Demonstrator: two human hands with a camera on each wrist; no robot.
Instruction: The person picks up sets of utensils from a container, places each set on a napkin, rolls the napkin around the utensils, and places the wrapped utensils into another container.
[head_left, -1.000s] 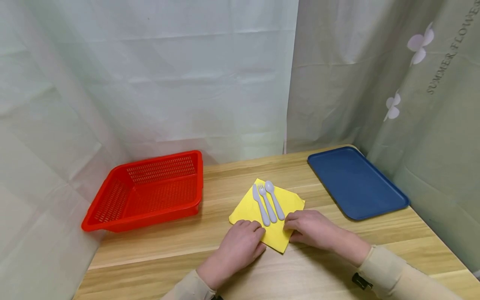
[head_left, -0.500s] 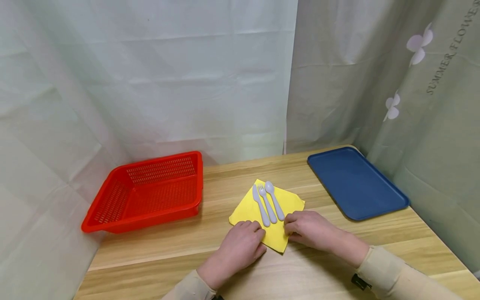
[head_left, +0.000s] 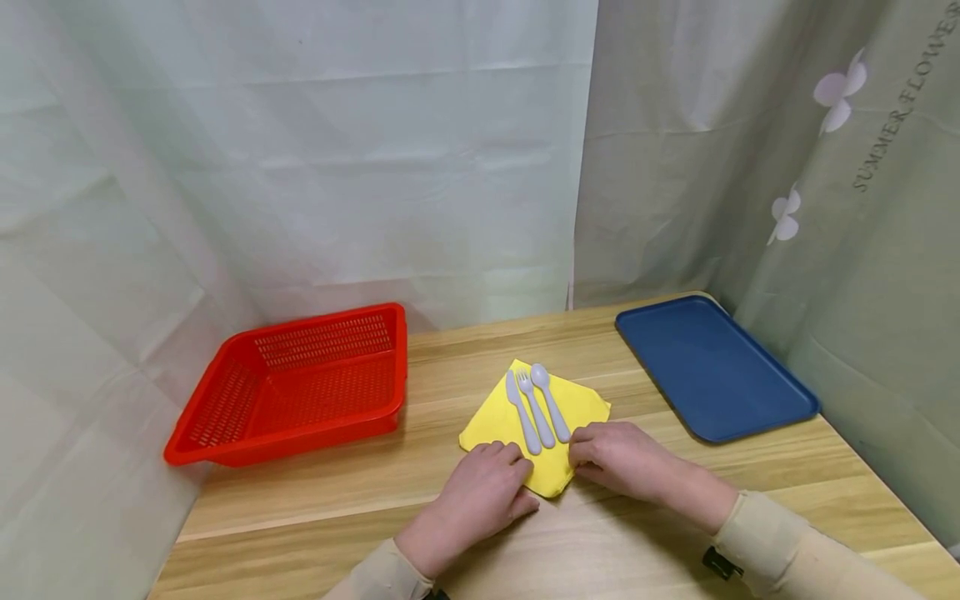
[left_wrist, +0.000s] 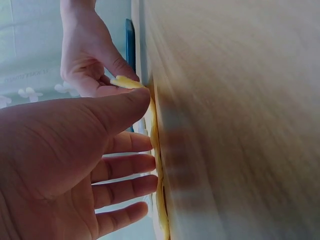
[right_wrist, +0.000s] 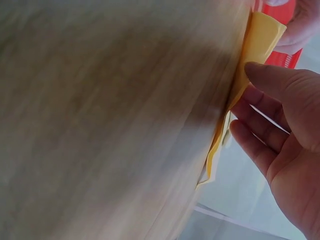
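Observation:
A yellow napkin (head_left: pixel 491 414) lies on the wooden table, bearing a pale lilac knife (head_left: pixel 522 414), fork (head_left: pixel 536 408) and spoon (head_left: pixel 551 406) side by side. Its near edge stands bent up off the table in the right wrist view. My right hand (head_left: pixel 622 460) pinches that raised edge, thumb (right_wrist: pixel 272 77) outside and fingers behind. My left hand (head_left: pixel 480 492) rests on the napkin's near left edge, its fingers (left_wrist: pixel 127 165) fairly straight and spread, its thumb beside the raised flap (left_wrist: pixel 127 82). The left thumb hides part of the flap.
A red plastic basket (head_left: pixel 285 435) with perforated sides stands at the left rear of the table (head_left: pixel 315 508). A blue tray (head_left: pixel 712 367) lies at the right rear. Pale curtains (head_left: pixel 390 167) hang around the back and sides.
The napkin's near corner has bent up and no longer points out flat toward me. My left thumb has shifted slightly outward. The cutlery, basket and tray stay in place.

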